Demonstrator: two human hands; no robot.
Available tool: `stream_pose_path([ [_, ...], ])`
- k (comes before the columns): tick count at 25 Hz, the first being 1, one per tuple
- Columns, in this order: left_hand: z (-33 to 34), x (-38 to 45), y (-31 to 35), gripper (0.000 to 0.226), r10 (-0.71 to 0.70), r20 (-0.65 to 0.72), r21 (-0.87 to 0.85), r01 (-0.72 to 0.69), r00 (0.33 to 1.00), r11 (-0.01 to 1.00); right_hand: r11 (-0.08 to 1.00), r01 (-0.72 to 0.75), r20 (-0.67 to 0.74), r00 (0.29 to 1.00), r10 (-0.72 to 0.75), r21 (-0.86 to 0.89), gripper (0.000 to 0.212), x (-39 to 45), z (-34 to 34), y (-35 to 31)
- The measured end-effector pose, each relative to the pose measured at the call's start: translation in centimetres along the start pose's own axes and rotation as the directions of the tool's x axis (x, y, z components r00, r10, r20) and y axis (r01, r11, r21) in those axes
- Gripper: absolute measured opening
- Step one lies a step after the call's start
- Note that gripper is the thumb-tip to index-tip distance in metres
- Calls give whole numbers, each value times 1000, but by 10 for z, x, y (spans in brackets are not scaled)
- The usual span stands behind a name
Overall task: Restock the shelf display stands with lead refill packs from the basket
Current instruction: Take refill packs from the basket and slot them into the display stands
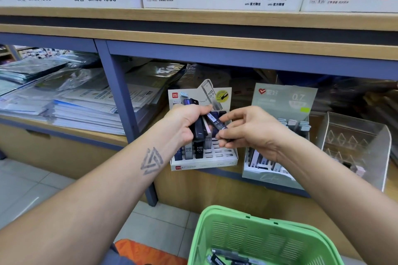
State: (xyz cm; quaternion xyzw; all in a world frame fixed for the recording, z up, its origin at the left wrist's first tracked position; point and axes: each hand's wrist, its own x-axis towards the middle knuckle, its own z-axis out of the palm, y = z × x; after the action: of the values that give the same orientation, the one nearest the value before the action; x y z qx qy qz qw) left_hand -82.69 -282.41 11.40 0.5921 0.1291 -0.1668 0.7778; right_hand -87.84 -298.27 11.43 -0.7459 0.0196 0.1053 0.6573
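**Lead packs held over the white stand**

Head view. Left hand (187, 121) grips a bundle of dark lead packs (199, 128), fingers curled round them, above the white display stand (204, 161) on the shelf (215, 173). Right hand (247, 133) pinches a single dark pack (217, 122), tilted, between thumb and fingertips, just beside the bundle. Stand's front rows hold a few upright packs marked HB 0.5 (188, 153); the slots to their right show white. A grey-green stand (284, 101) marked 0.7 sits just right of it, partly behind the right wrist; a clear plastic rack (357, 142) stands further right. Green basket (247, 236) at bottom, a few dark packs (228, 259) lying in it. Stacked papers (81, 109) fill the left compartment.
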Motion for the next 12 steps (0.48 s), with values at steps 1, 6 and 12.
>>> stream_pose_path([
  [1,0,1,0,9,27,-18,4,-27,999,1000,1000,19,-11,1000,-19,-3,35,-2,-6,1],
  [6,8,-1,1,13,74,-15,31,-74,997,997,992,102,-27,994,-105,-76,36,-12,-15,6],
  [12,12,5,-2,10,1,-43,64,2,999,998,799,320,-132,888,-440,-509,6,-11,-26,3],
])
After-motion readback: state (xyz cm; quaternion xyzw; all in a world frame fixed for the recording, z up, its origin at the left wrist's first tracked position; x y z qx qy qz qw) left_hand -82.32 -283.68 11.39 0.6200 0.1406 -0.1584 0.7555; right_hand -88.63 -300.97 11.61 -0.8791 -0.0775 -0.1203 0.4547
